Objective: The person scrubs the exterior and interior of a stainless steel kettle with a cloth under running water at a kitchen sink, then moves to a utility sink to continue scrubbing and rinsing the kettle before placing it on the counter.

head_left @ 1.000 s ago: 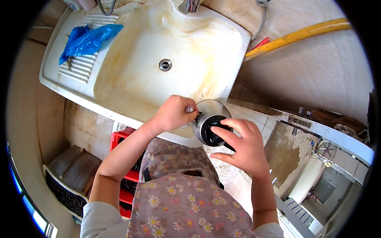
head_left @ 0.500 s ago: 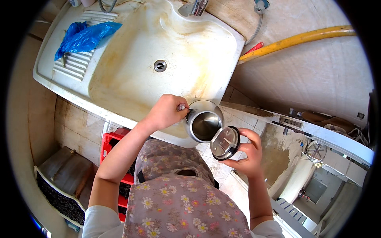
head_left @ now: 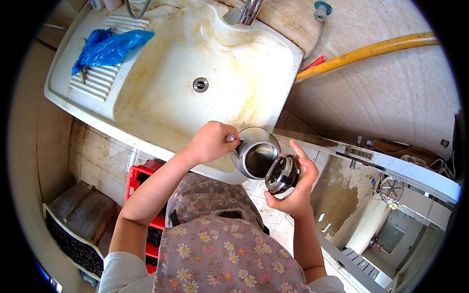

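A shiny steel pot with a round opening is tilted at the front right rim of the sink. Closed at its upper left side, my left hand grips the pot; a small whitish bit shows at the fingers, and the exact grip is partly hidden. My right hand holds a round metal lid with a dark rim, thumb below and fingers around the far side. The lid stands on edge, close beside the pot's mouth. The pot's inside looks grey and shaded.
The stained white sink has a drain and a chrome tap. A blue plastic bag lies on its ribbed draining board. A yellow hose runs along the right, and red crates stand below.
The lid has turned more edge-on in my right hand, whose index finger is now raised. Both hands and the pot sit slightly farther right and lower in view.
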`<state>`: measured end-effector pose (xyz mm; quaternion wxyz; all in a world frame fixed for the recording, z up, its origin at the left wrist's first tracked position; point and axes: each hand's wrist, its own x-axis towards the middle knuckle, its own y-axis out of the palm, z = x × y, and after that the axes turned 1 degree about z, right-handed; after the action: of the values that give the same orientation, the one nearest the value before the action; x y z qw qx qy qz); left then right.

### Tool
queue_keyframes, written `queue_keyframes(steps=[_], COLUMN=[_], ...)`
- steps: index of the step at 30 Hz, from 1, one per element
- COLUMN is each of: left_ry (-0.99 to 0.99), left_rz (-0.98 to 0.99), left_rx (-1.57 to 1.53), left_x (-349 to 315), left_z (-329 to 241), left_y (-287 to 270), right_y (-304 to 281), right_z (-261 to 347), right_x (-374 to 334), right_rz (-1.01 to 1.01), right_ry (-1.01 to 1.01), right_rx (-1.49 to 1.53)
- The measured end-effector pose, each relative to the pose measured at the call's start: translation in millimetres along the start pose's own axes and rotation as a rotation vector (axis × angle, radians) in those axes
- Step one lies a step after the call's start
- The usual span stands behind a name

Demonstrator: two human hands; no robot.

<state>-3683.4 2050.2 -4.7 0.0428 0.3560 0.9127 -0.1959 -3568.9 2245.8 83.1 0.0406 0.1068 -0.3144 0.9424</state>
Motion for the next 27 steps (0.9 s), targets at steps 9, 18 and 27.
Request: queue_keyframes(steps=[9, 18, 27], left_ry=[-0.246, 0.448, 0.445], left_rz=[-0.175, -0.334, -0.358], left_rx=[-0.203, -0.179, 0.175], left_x=[-10, -56, -42], left_z=[-21, -74, -72], left_y=[-20, 5, 3], right_y=[3, 26, 44], right_z=[15, 21, 18], right_x=[25, 33, 35], right_rz=[0.293, 0.266, 0.186], right_ry=[0.112, 0.165, 0.101], right_rx=[-0.255, -0.307, -0.343])
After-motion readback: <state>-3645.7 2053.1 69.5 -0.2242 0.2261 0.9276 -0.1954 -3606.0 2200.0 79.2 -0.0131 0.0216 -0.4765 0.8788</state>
